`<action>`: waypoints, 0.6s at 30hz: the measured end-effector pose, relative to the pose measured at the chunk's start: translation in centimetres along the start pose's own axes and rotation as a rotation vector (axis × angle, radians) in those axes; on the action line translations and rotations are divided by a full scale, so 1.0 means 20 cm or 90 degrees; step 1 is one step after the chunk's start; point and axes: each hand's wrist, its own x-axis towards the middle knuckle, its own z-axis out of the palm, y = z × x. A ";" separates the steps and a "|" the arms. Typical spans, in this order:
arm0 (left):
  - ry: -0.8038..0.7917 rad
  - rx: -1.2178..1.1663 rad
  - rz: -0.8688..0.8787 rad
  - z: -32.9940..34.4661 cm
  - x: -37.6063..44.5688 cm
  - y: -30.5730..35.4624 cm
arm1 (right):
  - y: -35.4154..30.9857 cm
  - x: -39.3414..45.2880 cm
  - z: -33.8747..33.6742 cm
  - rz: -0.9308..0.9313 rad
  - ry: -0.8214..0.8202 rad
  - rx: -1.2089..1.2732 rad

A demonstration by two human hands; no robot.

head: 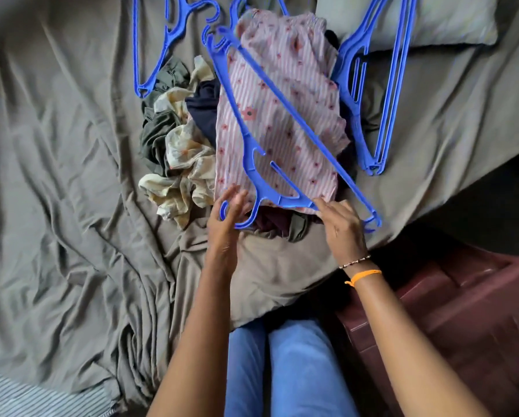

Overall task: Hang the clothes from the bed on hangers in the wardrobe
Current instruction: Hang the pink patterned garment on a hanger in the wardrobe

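1. Far left: a grey sheet [56, 176] covers the bed, wrinkled. A blue spare hanger [150, 52] lies on it near the top.
2. Left of centre: a heap of clothes [177, 152] sits on the sheet, olive, cream and navy pieces tangled together. None is on a hanger.
3. Centre: a pink striped top [285, 94] with small flowers lies flat on the heap. A blue hanger [270, 127] rests across it at a slant, hook towards the person.
4. The left hand [226, 219] is at the hook end, fingers spread and loosely curved beside the hook. It is blurred, so I cannot tell if it grips.
5. The right hand [341, 224] pinches the hanger's shoulder between fingertips and thumb, near its lower end.
6. Right: a stack of hangers [378, 94] lies on the sheet beside a pillow [432, 22].
7. Progress, as a judgement: the task looks to be at an early stage. Nothing visible is hung, the top is not yet on its hanger, and the wardrobe is out of view.
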 end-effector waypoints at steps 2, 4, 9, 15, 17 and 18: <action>0.047 0.074 0.002 -0.12 0.01 -0.03 | 0.07 -0.06 0.04 -0.032 -0.054 -0.019; 0.076 0.179 -0.028 -0.20 0.02 -0.05 | 0.11 -0.12 0.09 -0.069 -0.104 -0.040; 0.071 0.327 -0.097 -0.21 0.10 -0.08 | 0.10 -0.12 0.19 0.011 -0.134 -0.043; 0.126 0.242 -0.109 -0.18 0.21 -0.10 | -0.13 0.05 0.38 0.046 -0.112 -0.097; 0.119 0.222 -0.102 -0.17 0.22 -0.10 | -0.17 0.11 0.42 0.074 -0.093 -0.205; 0.115 0.219 -0.101 -0.17 0.22 -0.10 | -0.18 0.14 0.42 0.102 -0.079 -0.248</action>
